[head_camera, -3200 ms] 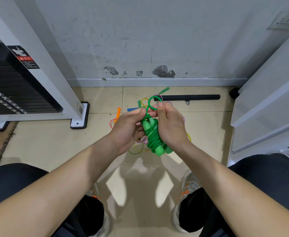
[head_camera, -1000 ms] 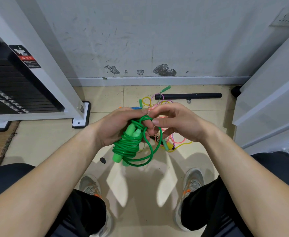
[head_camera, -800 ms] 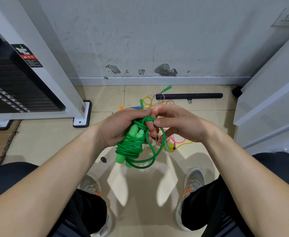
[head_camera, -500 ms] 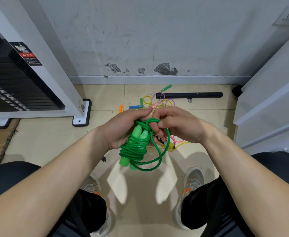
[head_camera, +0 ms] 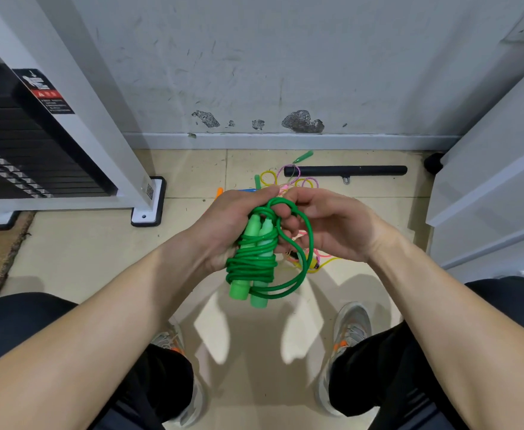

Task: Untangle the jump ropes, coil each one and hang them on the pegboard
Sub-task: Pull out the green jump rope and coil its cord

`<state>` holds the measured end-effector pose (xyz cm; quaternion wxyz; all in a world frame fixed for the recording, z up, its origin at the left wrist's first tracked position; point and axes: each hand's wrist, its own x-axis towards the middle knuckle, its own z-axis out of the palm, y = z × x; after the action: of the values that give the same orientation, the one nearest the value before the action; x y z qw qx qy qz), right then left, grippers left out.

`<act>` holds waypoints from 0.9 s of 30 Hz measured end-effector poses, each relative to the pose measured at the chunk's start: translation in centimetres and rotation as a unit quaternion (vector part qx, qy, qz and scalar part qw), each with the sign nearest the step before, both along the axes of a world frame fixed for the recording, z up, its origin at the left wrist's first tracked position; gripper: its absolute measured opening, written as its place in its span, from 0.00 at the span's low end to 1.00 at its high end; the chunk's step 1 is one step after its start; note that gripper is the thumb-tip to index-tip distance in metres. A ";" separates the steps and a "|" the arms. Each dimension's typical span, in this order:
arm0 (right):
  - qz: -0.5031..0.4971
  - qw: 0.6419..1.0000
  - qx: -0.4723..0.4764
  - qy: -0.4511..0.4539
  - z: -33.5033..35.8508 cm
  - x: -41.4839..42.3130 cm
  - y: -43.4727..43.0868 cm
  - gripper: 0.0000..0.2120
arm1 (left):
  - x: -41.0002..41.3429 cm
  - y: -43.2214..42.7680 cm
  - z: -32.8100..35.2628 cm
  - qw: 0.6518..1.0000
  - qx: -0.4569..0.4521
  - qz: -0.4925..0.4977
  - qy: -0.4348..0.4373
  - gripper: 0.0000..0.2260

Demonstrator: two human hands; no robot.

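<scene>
Tiled floor [head_camera: 83,249] against a scuffed wall, pretty cramped spot. Left hand [head_camera: 229,225] is wrapped round the green rope [head_camera: 254,262], with both handles side by side and the cord wound tight over them. Right hand [head_camera: 332,228] has its fingers curled into the last loose loop up top. The cord looks light, springy and slick, so my guess is it unwinds if you let go; hold it over the wraps, not the handle ends. Other ropes [head_camera: 285,185] lie tangled on the floor just past the hands, near a black bar [head_camera: 344,171]. Weight stack [head_camera: 21,156] sits left and a white panel [head_camera: 487,193] right, so the free room is upward. No pegboard in view.
</scene>
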<state>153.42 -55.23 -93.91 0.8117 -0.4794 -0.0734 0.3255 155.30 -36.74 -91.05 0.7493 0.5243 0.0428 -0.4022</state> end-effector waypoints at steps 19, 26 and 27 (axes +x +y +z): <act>-0.043 0.995 -0.075 -0.045 0.3 -1.5 0.3 0.14 | 0.0 0.5 0.1 0.997 0.032 -0.063 -0.022 0.15; -0.094 0.989 -0.105 -0.055 0.1 -1.4 -0.1 0.07 | 0.1 0.8 0.2 0.995 0.048 -0.072 -0.040 0.11; -0.099 0.988 -0.104 -0.057 0.1 -1.4 0.0 0.06 | 0.1 0.9 0.3 0.996 0.046 -0.069 -0.034 0.11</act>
<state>152.03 -55.28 -93.77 0.7799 -0.5840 -0.0379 0.2219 155.37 -35.85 -90.80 0.6958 0.5733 -0.0006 -0.4327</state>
